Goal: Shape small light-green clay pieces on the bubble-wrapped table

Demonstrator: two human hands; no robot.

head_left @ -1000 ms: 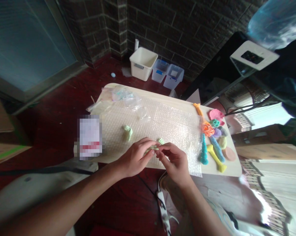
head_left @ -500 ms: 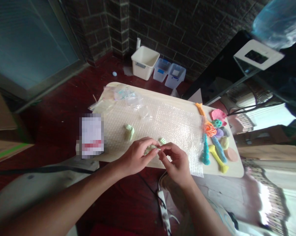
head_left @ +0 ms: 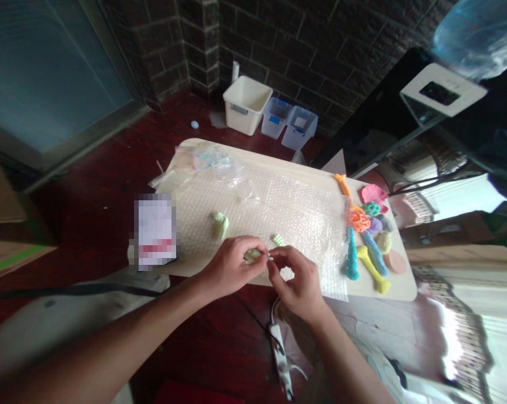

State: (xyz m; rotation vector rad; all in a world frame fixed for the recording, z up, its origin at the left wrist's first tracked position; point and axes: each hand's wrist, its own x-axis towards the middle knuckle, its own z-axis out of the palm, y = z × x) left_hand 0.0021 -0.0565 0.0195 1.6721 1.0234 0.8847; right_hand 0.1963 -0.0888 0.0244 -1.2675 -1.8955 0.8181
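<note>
My left hand [head_left: 234,264] is closed around a pale green lump of modelling clay [head_left: 252,256], partly hidden by the fingers. Against its fingertips, my right hand [head_left: 299,280] pinches a tiny pale green bit of clay [head_left: 271,258]. Both hands are over the near edge of the table. Just beyond the fingers lies a small green clay piece with a bumpy, dotted surface [head_left: 278,240]. A longer pale green clay lump [head_left: 221,224] rests on the bubble wrap [head_left: 304,210], beyond my left hand.
Coloured clay shapes, among them a yellow bone-like piece [head_left: 373,270] and an orange coiled one [head_left: 358,220], crowd the table's right end. Clear plastic bags [head_left: 228,168] lie far left. A blurred-out packet [head_left: 155,231] is at the left edge. A power strip [head_left: 281,356] lies below.
My fingertips have shifted slightly left and down. The right thumb and index finger now form a rounder pinch, with a gap showing behind the fingertips. The clay on the table stays put.
</note>
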